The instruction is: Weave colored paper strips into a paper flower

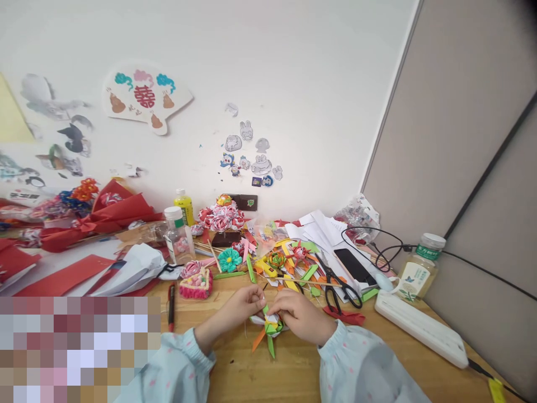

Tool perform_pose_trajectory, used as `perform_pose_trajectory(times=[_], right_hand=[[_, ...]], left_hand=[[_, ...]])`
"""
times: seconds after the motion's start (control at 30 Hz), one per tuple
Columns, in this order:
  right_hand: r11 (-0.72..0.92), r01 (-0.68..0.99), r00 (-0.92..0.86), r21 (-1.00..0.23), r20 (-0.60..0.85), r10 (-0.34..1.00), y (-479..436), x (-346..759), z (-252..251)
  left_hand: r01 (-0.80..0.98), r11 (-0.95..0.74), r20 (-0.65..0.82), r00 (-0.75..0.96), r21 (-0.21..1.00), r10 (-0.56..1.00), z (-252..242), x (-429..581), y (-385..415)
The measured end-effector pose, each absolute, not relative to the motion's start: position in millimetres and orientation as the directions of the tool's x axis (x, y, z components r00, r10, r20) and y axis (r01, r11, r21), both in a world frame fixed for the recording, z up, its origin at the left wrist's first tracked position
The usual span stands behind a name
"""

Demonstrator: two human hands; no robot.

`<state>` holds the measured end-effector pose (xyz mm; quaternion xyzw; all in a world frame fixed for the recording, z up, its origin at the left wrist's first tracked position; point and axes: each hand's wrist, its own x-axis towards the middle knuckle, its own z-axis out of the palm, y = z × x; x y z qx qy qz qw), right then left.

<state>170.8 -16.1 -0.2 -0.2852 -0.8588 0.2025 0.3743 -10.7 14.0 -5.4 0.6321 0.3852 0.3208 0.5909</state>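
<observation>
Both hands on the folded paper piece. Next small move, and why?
Likely: pinch the folded paper piece firm with the left hand and use the right hand to snug one loose strip. Both hands grip its yellow-green centre, while an orange strip end and a green strip end stick out free below it.

Scissors right of folded paper piece, pen left.
</observation>
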Motion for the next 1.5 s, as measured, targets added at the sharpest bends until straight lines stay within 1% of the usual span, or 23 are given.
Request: perform_pose_trajectory(times=[0.43, 0.5, 0.57, 0.6, 0.63, 0.7, 0.73, 0.8, 0.93, 1.03, 1.13, 1.3, 1.37, 1.5], right_hand=[[0.789, 0.355, -0.575, -0.501, 0.549, 0.607, -14, 172, 0], [0.78, 0.359, -0.534, -0.513, 0.572, 0.622, -15, 173, 2], [0.737, 0.375, -0.421, -0.562, 0.605, 0.675, -14, 174, 2], [0.699, 0.376, -0.339, -0.609, 0.611, 0.715, -12, 175, 2], [0.648, 0.361, -0.258, -0.67, 0.596, 0.76, -10, 176, 0], [0.528, 0.289, -0.158, -0.799, 0.504, 0.849, -6, 178, -3], [0.469, 0.247, -0.145, -0.848, 0.446, 0.883, -4, 179, -4], [0.386, 0.18, -0.165, -0.905, 0.359, 0.919, -1, 179, -7], [0.328, 0.113, -0.17, -0.938, 0.307, 0.936, -1, 176, -8], [0.339, 0.141, -0.159, -0.93, 0.316, 0.935, -5, 173, -5], [0.405, 0.224, -0.147, -0.886, 0.38, 0.913, -9, 170, -3], [0.509, 0.376, -0.113, -0.774, 0.507, 0.854, -15, 166, 1], [0.542, 0.397, -0.112, -0.74, 0.548, 0.829, -17, 165, 2], [0.612, 0.409, -0.155, -0.677, 0.61, 0.777, -18, 165, 3]], left_hand=[[0.016, -0.034, 0.022, 0.48, 0.999, 0.877, -6, -9, 15], [-0.003, -0.054, 0.049, 0.481, 0.999, 0.875, -4, -10, 16], [-0.03, -0.08, 0.084, 0.476, 0.996, 0.876, 0, -12, 17], [-0.045, -0.091, 0.101, 0.472, 0.995, 0.876, 1, -13, 16], [-0.059, -0.099, 0.115, 0.471, 0.993, 0.874, 3, -13, 16], [-0.083, -0.106, 0.133, 0.477, 0.991, 0.869, 4, -13, 15], [-0.091, -0.106, 0.137, 0.482, 0.99, 0.865, 4, -13, 14], [-0.098, -0.104, 0.139, 0.495, 0.99, 0.858, 2, -12, 13], [-0.108, -0.118, 0.157, 0.522, 0.987, 0.838, -2, -11, 13], [-0.101, -0.157, 0.187, 0.519, 0.982, 0.834, -2, -10, 11], [-0.047, -0.217, 0.213, 0.478, 0.975, 0.852, 2, -8, 6], [0.171, -0.341, 0.245, 0.417, 0.924, 0.875, 7, -4, -1], [0.239, -0.382, 0.274, 0.385, 0.893, 0.881, 9, -3, -3], [0.3, -0.477, 0.372, 0.346, 0.826, 0.861, 12, -2, -5]])
